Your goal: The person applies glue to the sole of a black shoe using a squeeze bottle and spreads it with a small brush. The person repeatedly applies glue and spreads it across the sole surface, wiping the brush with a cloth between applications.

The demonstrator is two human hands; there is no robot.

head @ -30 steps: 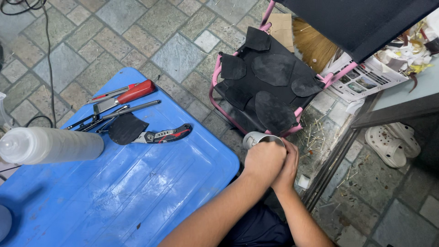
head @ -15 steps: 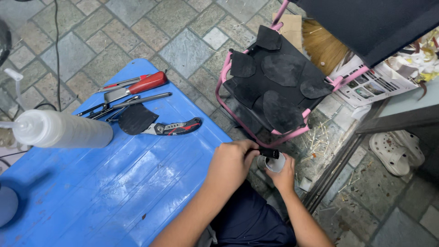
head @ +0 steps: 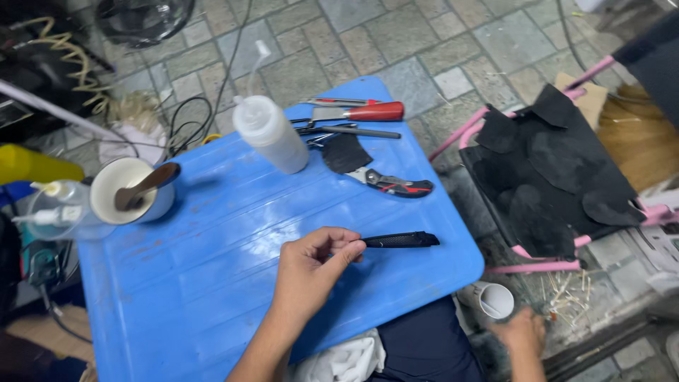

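Blue table (head: 212, 283), spoon (head: 145, 186) in white cup (head: 106, 185), left hand (head: 309, 267) fingers pinching black strip (head: 399, 240), right hand (head: 522, 331) blurred, grip unclear

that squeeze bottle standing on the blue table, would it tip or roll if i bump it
The squeeze bottle looks tall and narrow on its base, so a bump near the top would probably tip it. Its round body would likely roll once down, perhaps toward the knife beside it. The soft translucent plastic should dent rather than break.

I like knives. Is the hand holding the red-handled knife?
No, the left hand pinches a black strip; the red-handled knife lies untouched on the blue table.
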